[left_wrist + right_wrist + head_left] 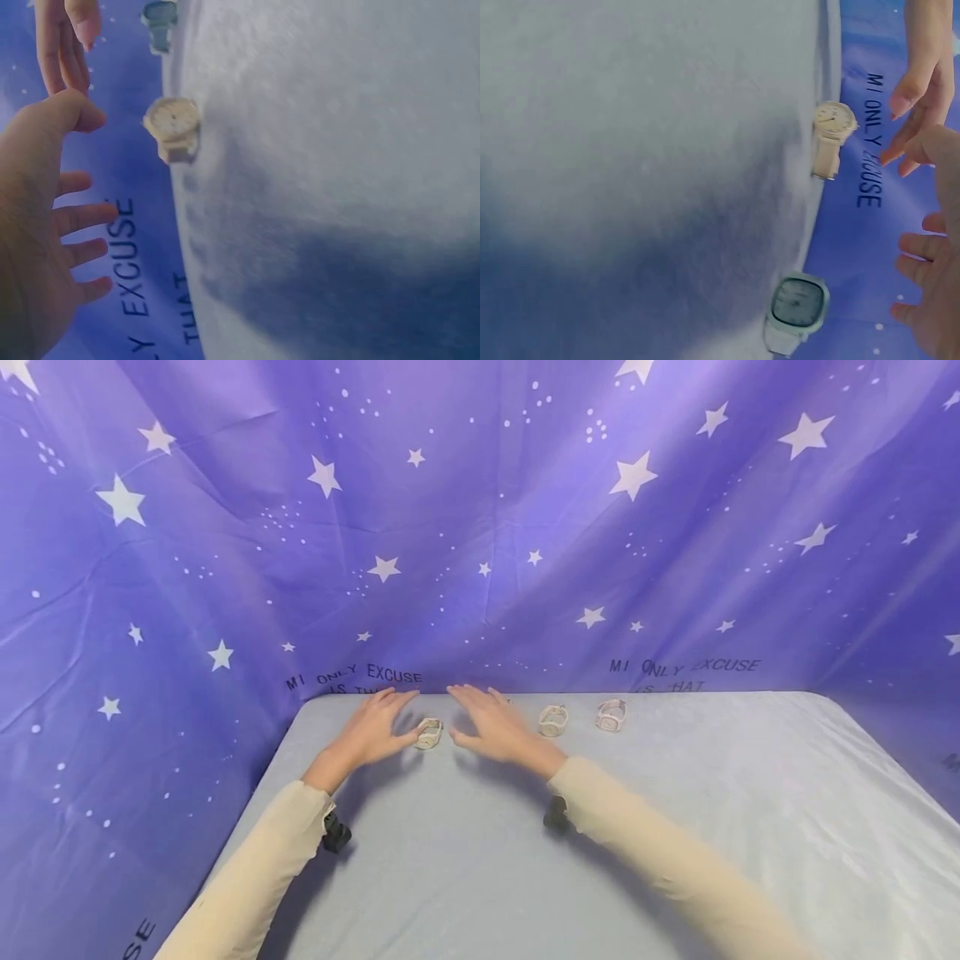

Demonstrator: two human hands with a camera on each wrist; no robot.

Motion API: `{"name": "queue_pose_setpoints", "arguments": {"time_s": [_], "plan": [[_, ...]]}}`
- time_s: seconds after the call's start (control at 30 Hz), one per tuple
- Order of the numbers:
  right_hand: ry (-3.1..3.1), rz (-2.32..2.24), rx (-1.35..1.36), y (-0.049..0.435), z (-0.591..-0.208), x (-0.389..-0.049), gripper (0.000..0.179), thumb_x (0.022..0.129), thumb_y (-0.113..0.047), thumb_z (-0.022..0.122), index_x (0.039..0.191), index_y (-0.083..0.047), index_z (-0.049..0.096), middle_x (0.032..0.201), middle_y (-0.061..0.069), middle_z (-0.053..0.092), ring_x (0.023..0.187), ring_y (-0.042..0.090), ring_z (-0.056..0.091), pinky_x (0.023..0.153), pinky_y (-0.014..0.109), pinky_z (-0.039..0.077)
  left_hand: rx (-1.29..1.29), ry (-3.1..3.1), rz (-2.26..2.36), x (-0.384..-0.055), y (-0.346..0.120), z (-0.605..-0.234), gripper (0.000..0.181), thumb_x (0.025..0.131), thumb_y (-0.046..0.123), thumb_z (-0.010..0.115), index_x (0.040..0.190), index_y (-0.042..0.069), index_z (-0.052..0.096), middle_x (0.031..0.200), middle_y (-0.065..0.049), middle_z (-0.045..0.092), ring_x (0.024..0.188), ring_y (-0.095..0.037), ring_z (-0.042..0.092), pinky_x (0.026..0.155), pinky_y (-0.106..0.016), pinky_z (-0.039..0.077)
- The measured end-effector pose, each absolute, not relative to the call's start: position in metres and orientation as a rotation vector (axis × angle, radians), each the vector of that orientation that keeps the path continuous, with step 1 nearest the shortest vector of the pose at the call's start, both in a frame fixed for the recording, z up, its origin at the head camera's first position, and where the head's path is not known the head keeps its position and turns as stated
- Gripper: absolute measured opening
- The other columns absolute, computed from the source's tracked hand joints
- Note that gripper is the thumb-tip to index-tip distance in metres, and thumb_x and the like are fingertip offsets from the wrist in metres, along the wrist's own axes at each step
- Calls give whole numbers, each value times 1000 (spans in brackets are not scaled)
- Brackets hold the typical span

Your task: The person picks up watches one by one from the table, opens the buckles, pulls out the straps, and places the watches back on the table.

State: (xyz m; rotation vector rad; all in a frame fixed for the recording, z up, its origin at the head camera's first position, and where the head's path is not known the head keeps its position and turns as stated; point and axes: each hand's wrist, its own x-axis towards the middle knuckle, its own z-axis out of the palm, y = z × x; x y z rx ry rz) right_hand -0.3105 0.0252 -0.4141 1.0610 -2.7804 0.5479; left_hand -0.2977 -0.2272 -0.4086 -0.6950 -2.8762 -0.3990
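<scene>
A cream wristwatch [429, 734] with a round dial stands on the table between my two hands. My left hand [375, 727] is just left of it, fingers extended and thumb close to the watch in the head view. On the other side, my right hand [498, 727] is held above the cloth with its fingers extended and nothing in its grasp. The right wrist view shows the cream watch [831, 135] and a pale green watch [798, 304] with a squarish dial. That green watch is mostly hidden behind my right hand in the head view.
Right of my right hand stand a pale wristwatch [553, 721] and a pinkish one [611, 716], in a row near the far edge. A light grey cloth covers the table [465, 877]. Behind it hangs a purple curtain [480, 527] with white stars and lettering.
</scene>
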Motion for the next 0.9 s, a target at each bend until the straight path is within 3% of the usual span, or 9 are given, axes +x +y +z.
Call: {"name": "queue_pose_setpoints", "arguments": {"time_s": [0.23,0.57,0.9], "plan": [[-2823,563,1071,12,-422,-315,71,101,-34,57,158,-3,30,162,20,37,151,39,34,126,60,20,-689,-2928,-348,-302,-236,-421,72,87,37,72,148,4,49,147,-26,53,142,-50,41,119,-68,29],[-2873,505,1045,1,-441,-325,63,101,-33,54,153,-1,40,156,19,46,148,36,41,125,62,23,-763,-2896,-306,-311,-233,-432,65,82,30,74,140,5,58,139,-22,62,133,-44,53,113,-64,40],[-2917,455,1046,-5,-447,-326,60,99,-35,57,148,-1,48,152,16,52,146,32,45,123,61,27,-811,-2924,-355,-313,-228,-433,69,74,25,78,138,4,60,137,-20,64,132,-45,53,113,-65,40]]}}
